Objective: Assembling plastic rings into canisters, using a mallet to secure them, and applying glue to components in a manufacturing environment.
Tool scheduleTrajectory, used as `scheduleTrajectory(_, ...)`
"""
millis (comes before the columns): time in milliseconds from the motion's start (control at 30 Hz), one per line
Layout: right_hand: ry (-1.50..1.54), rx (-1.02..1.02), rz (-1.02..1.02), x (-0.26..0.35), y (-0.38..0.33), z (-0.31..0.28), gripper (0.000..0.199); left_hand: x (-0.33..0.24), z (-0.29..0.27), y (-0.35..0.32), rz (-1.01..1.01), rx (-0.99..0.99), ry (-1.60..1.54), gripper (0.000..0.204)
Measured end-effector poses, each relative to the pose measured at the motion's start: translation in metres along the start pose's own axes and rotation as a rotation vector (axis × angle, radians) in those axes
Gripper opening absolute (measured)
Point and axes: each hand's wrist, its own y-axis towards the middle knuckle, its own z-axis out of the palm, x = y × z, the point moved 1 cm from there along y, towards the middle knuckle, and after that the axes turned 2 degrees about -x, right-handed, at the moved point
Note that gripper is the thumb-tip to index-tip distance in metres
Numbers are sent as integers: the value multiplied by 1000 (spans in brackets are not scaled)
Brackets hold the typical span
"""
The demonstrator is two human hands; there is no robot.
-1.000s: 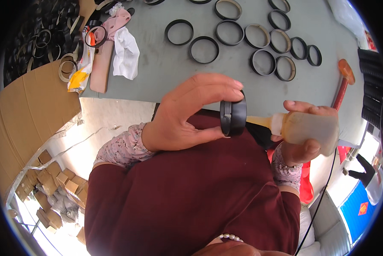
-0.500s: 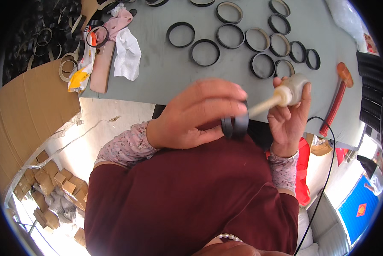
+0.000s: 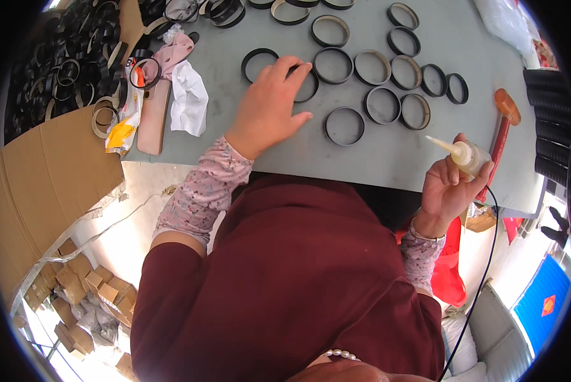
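My left hand [image 3: 266, 107] is over the table, its thumb apart from the bent fingers and nothing gripped in it. Its fingertips are at a black ring [image 3: 314, 87] that they partly cover; I cannot tell whether they touch it. Another black ring [image 3: 260, 51] lies just beyond the knuckles. My right hand [image 3: 447, 188] is closed around a small whitish squeeze bottle [image 3: 475, 160], its long thin nozzle pointing left and slightly up. Between the hands, a black ring [image 3: 344, 145] lies flat near the table's front edge. Several similar rings, some with beige inner faces, are spread beyond it.
A red-handled hammer [image 3: 501, 137] lies at the right. To the left are a phone [image 3: 152, 124], white tissue [image 3: 190, 102] and pink cloth [image 3: 176, 54]. A big heap of black rings [image 3: 50, 70] sits behind cardboard [image 3: 56, 165]. A black cable [image 3: 486, 274] hangs beside my right arm.
My left hand has let go of the black ring, now lying on the table, and moved up and left toward other rings. My right hand has drawn the bottle away to the right and down.
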Motion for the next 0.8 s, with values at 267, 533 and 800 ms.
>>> scheduleTrajectory(267, 24, 72, 48, -15, -1, 14, 56, 4, -8, -7, -63, -21, 0, 65)
scheduleTrajectory(533, 27, 77, 35, -18, -2, 17, 57, 8, -9, 0, -141, 15, -92, 70)
scheduleTrajectory(800, 27, 119, 35, -20, -9, 21, 60, 7, -13, -59, -158, -126, -123, 65)
